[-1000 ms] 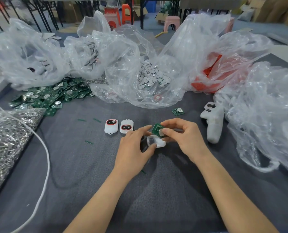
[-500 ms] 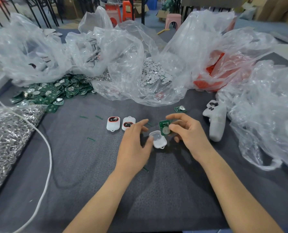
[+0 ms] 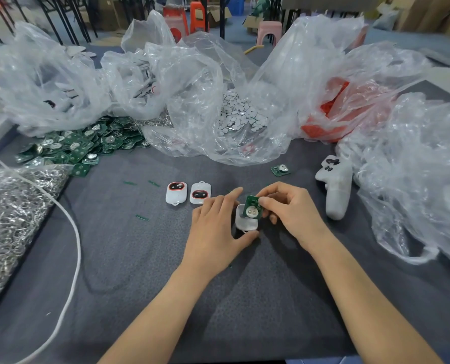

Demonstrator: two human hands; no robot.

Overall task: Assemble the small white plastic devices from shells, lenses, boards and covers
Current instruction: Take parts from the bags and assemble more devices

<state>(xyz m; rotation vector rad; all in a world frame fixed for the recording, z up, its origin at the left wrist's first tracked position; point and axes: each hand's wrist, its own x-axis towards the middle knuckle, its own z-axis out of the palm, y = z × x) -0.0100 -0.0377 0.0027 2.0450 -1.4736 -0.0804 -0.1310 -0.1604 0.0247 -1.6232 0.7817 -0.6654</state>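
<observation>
A small white shell [image 3: 245,223] lies on the grey cloth at the table's middle. My left hand [image 3: 218,229] holds it, thumb at its near edge and fingers along its left side. My right hand [image 3: 290,211] pinches a green board [image 3: 252,209] with a silver coin cell, tilted with its lower edge in the shell. Two assembled white devices [image 3: 176,192] [image 3: 200,193] with red-ringed dark lenses lie just left of my hands. One loose green board [image 3: 280,169] lies further back to the right.
A heap of green boards [image 3: 79,143] lies at back left, beside clear bags holding white shells [image 3: 139,74], white discs [image 3: 238,114] and red parts [image 3: 331,109]. A bag of metal rings [image 3: 11,206] and a white cord [image 3: 74,237] are at left. A white controller [image 3: 335,185] lies right.
My right hand has brought the green board from beside the shell down into it. The left hand has kept hold of the shell.
</observation>
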